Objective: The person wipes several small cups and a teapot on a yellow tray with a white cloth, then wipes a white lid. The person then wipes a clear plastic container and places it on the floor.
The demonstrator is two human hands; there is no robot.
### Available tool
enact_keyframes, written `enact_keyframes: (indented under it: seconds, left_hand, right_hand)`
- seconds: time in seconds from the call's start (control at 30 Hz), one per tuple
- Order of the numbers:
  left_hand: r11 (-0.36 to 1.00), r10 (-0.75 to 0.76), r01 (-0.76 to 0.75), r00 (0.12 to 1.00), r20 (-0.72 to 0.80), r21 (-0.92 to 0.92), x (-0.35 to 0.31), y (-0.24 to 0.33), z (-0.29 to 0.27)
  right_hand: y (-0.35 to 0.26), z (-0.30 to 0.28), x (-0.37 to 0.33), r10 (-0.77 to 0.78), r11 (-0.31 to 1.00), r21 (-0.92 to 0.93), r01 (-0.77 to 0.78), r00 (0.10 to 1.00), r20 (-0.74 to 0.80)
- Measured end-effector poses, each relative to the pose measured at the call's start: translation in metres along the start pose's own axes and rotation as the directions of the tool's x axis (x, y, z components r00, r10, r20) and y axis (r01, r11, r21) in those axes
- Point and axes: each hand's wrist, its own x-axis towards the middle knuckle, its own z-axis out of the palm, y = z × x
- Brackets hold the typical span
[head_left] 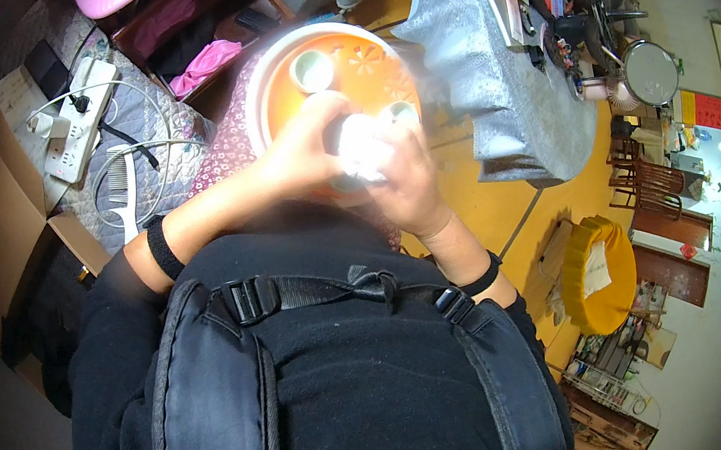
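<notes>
Over the orange tray (281, 104), the left hand's (304, 150) fingers curl round a white object (358, 146) (glare hides its exact shape), probably steadying it for the right hand (412, 185), which meets it from the other side; blur leaves me unable to tell whether those fingers pinch. The tray seems lap-borne, likely freeing both hands. A pale cup (312, 71) sits toward the tray's far rim, apparently clear of them.
</notes>
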Motion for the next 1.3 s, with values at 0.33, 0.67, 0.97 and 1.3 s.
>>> enact_keyframes:
  seconds: [0.33, 0.67, 0.97, 1.3]
  left_hand:
    - [0.991, 0.087, -0.071, 0.985, 0.149, -0.115, -0.008, 0.021, 0.003]
    - [0.979, 0.183, -0.178, 0.982, 0.046, -0.096, 0.0, 0.012, -0.006]
    - [0.984, 0.178, -0.179, 0.952, -0.248, 0.02, 0.01, 0.003, -0.029]
    - [0.9, -0.071, -0.108, 0.919, -0.387, -0.423, 0.008, -0.01, -0.056]
  right_hand:
    - [0.025, 0.002, -0.019, 0.524, 0.774, 0.395, -0.495, 0.851, 0.039]
    - [0.031, -0.001, -0.014, 0.59, 0.644, 0.457, -0.613, 0.779, 0.214]
    - [0.124, -0.008, 0.034, 0.446, 0.867, -0.34, -0.365, 0.872, 0.202]
    - [0.16, 0.029, 0.041, 0.662, 0.725, -0.543, -0.424, 0.646, 0.38]
